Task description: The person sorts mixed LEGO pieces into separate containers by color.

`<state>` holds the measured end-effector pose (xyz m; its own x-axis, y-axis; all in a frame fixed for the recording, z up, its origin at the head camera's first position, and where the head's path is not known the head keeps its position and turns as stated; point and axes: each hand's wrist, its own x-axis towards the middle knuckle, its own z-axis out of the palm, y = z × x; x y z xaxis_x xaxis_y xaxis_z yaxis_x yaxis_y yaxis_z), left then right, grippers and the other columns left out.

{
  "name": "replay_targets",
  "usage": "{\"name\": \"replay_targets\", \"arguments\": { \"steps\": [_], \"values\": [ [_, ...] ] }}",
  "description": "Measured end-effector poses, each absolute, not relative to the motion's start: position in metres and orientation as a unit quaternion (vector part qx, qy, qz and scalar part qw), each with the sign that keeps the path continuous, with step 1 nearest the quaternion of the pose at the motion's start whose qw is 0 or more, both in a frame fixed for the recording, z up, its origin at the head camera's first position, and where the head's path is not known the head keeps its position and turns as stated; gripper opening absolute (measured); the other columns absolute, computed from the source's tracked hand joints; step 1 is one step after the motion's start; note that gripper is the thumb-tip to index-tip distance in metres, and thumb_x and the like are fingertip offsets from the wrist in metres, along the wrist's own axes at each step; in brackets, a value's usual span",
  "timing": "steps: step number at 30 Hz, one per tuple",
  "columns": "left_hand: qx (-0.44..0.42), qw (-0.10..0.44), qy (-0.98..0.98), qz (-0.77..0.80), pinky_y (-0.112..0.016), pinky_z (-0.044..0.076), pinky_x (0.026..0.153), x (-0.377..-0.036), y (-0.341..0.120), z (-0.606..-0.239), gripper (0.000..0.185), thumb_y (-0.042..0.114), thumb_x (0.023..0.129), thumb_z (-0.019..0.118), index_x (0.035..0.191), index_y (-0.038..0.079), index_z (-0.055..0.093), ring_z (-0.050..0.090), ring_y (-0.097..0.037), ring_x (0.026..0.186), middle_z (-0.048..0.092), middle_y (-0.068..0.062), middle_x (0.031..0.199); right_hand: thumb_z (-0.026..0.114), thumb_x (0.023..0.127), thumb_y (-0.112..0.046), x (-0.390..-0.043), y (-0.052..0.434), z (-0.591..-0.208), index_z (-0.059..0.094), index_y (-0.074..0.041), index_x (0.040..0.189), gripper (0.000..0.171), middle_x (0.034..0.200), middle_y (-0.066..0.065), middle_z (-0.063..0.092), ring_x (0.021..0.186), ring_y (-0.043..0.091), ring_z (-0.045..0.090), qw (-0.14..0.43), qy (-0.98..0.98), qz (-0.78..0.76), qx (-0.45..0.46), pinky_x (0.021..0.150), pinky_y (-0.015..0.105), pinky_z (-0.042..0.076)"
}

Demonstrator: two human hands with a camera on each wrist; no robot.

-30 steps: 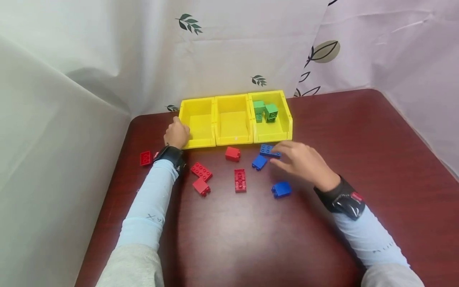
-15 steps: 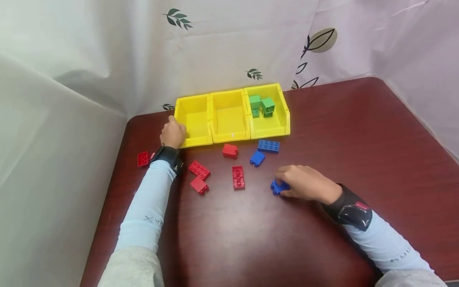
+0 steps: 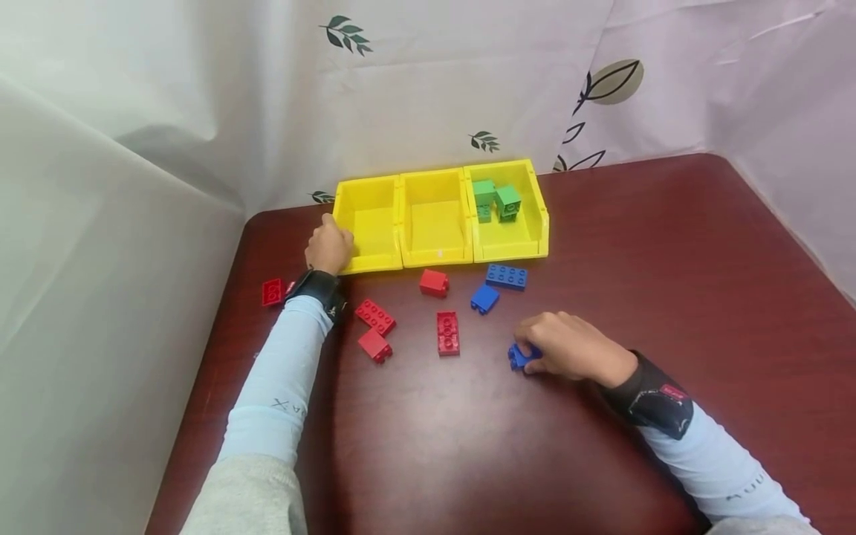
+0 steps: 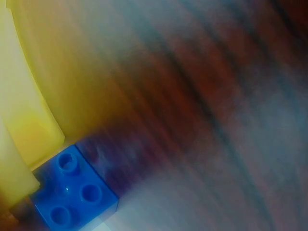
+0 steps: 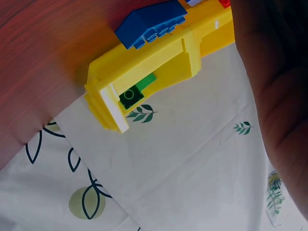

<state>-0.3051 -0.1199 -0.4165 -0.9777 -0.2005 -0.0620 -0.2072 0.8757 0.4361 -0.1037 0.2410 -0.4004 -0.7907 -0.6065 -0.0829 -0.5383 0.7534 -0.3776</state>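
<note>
The small blue brick [image 3: 521,356] sits on the tabletop [image 3: 669,260] under the right hand's [image 3: 571,345] curled fingertips, which pinch it. It looks light, rigid and smooth-sided, best gripped across opposite flat walls. The left hand [image 3: 329,249], fingers curled, grips the leftmost yellow bin [image 3: 368,223].

blue brick [image 3: 520,357] half-hidden under right hand [image 3: 568,346] | left-wrist view blurred
</note>
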Motion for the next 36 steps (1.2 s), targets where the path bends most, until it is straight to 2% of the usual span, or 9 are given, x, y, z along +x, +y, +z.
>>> {"name": "replay_targets", "arguments": {
  "steps": [36],
  "values": [
    [-0.107,0.007,0.970,0.220,-0.049,0.051,0.096,-0.3057,-0.1172,-0.4148,0.044,0.030,0.101,0.046,0.136,0.005,0.036,0.058,-0.035,0.093,0.055,-0.019,0.113,0.087,0.072,-0.017,-0.1057,0.2412,-0.4012,0.054,-0.018,0.069,0.033,0.067,-0.006,0.047,0.060,0.006,0.043,0.114,0.933,-0.176,-0.294,0.052,0.020,0.036]
  ]
}}
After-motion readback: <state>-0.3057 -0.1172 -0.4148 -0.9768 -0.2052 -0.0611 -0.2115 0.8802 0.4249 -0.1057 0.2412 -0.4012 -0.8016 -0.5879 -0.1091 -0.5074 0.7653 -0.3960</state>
